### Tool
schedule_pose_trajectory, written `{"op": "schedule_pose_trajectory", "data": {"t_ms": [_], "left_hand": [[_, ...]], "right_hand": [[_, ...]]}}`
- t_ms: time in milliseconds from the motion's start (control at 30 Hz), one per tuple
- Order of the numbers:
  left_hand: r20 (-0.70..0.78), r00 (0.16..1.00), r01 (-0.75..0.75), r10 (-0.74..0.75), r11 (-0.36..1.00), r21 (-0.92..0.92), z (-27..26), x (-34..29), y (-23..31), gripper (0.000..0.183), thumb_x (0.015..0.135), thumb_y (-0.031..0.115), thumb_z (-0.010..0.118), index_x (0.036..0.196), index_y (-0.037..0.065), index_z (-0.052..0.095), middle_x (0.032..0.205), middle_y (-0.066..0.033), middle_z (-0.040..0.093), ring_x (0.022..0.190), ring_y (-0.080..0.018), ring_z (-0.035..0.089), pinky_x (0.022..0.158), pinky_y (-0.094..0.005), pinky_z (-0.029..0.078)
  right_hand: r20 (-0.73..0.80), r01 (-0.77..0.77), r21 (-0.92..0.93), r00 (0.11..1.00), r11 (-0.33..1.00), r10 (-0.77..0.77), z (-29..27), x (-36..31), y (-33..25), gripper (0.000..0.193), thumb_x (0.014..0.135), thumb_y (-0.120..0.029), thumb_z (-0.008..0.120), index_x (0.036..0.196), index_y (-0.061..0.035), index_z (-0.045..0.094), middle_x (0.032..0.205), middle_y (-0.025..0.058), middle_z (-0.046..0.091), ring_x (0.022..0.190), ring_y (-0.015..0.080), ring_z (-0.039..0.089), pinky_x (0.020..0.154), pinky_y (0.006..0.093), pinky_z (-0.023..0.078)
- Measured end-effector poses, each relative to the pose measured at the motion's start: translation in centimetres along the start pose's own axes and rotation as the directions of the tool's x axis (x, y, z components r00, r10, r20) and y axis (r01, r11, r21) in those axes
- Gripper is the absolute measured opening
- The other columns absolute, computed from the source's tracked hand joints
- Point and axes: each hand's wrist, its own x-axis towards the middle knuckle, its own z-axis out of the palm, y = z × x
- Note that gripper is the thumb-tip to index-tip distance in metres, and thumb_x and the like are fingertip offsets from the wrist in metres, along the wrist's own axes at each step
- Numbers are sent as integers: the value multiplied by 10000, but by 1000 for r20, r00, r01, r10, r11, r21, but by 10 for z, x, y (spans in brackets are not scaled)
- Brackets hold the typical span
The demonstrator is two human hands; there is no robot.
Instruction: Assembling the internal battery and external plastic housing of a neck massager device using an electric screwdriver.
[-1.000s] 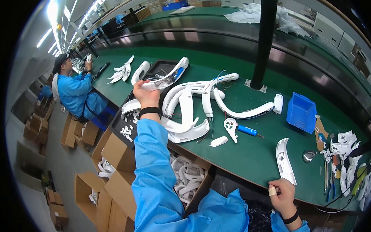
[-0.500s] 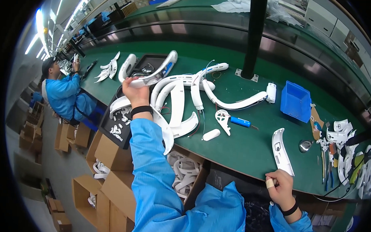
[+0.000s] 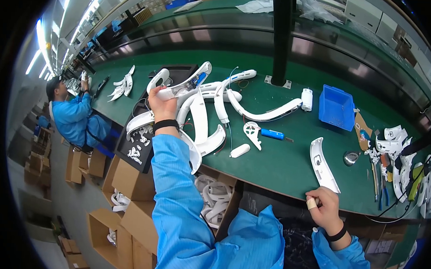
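Observation:
My left hand [image 3: 162, 107] is closed on the near bend of a white U-shaped plastic housing [image 3: 179, 91], with a blue part and wiring showing inside its right arm. The housing is over the left end of a pile of curved white housings [image 3: 199, 117] and a black tray. At the bench's front edge, my right hand [image 3: 325, 204] has its fingers curled, a tan wrap round one finger; whether they hold anything is hidden. Just beyond it lies a curved white shell [image 3: 322, 162]. A blue-handled screwdriver [image 3: 272, 134] rests beside a white perforated bracket [image 3: 252, 134] and a white oval piece [image 3: 240, 151].
A blue bin [image 3: 336, 108] stands toward the back right, near a black post [image 3: 281, 42]. Tools and white parts [image 3: 390, 145] crowd the right end. A black tray [image 3: 125, 152] holds small white pieces at left. Open cartons [image 3: 133, 181] stand below; a co-worker [image 3: 74, 113] is far left.
The view has shifted slightly, sliding the bench things left. Against them, my left hand and the U-shaped housing have moved a little right, toward the pile. My right hand stays curled at the edge.

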Motion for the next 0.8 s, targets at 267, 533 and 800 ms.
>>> {"op": "schedule_pose_trajectory", "data": {"t_ms": [267,533,800], "left_hand": [[-64,990,-102,126,952,288,3,-11,2,411,866,81,691,1245,-36,583,1218,-146,592,1157,-287,589,1040,-439,474],[-35,943,-252,331,780,573,13,-78,30,424,901,241,631,1270,37,584,1264,-132,574,1227,-251,487,1090,-449,338],[382,787,-545,484,255,799,-65,-196,8,401,952,85,611,1340,15,539,1397,-160,561,1296,-268,519,1133,-436,361]], "right_hand": [[7,24,15,1000,1000,-24,-1,0,2,95,769,19,687,856,-20,694,694,63,618,554,207,558,540,336,437],[4,50,33,999,998,-50,-2,-2,1,107,771,20,685,866,-28,690,697,58,619,563,204,559,541,339,434],[-13,85,16,996,996,-85,-3,-4,7,112,772,9,695,873,-40,691,679,64,598,565,221,562,538,343,429]]}}
